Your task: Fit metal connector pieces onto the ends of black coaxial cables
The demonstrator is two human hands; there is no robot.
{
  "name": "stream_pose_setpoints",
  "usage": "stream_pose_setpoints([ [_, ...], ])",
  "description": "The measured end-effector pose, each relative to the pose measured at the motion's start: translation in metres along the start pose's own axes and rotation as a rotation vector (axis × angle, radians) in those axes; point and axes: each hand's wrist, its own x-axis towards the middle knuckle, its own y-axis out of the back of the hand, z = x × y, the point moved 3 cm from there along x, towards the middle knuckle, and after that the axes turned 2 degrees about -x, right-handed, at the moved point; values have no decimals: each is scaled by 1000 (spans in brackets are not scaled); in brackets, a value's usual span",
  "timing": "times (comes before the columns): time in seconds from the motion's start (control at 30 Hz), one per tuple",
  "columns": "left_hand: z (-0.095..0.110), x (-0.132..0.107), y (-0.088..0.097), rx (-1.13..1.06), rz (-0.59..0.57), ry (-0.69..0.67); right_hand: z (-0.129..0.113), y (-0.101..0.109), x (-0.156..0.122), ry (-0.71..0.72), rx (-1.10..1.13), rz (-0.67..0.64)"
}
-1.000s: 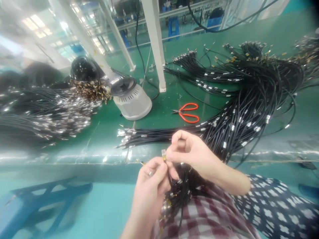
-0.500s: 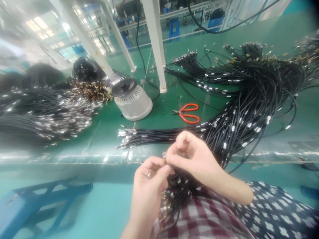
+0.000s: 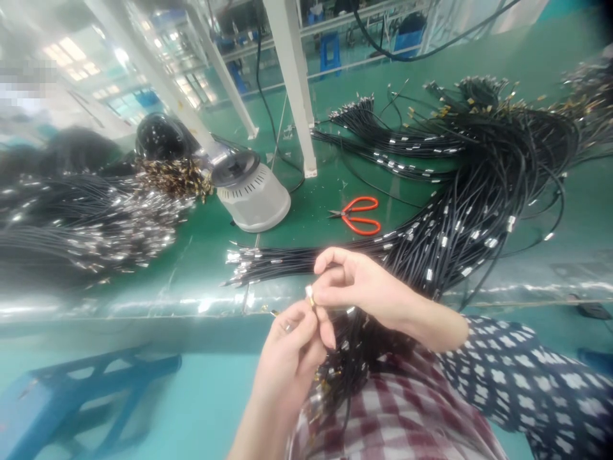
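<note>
My left hand [image 3: 294, 342], with a ring on one finger, pinches a small gold-coloured cable connector [image 3: 311, 300] just beyond the lap. Thumb and fingers of my right hand [image 3: 357, 281] are closed at the upper end of the same piece, beside a small white or silvery part [image 3: 309, 291]. The fingertips hide most of the connector and any cable behind it. Below both hands, a bundle of black cables [image 3: 354, 351] with gold and silver ends hangs over the lap. Behind my right hand, more black cables [image 3: 292, 259] lie along the table's front edge.
Orange-handled snips [image 3: 359, 217] lie beyond the hands on the green table [image 3: 316, 211]. A grey lamp-like housing [image 3: 256, 198] stands by white posts [image 3: 294, 96]. Large cable heaps lie left [image 3: 96, 211] and right [image 3: 498, 166]. A blue stool [image 3: 57, 396] is at lower left.
My right hand has moved left and slightly down, closer to my left fingertips. The gold connector and its pale part now show more clearly between the hands.
</note>
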Motion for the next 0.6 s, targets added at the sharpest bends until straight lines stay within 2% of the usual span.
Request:
stream_pose_setpoints([
  [0.07, -1, 3, 4, -45, -26, 36, 1, 2, 2, 11, -12, 18],
  [0.2, -1, 6, 8, -46, -31, 44, 0, 4, 1, 105, -72, 136],
  [0.4, -2, 7, 7, -9, -20, 35, 2, -3, -3, 68, -104, 116],
  [0.5, -2, 6, 6, 39, 4, 21, 1, -3, -3, 80, -98, 162],
  [0.6, 0, 4, 4, 80, 46, -9, -1, -1, -2, 121, -197, 240],
])
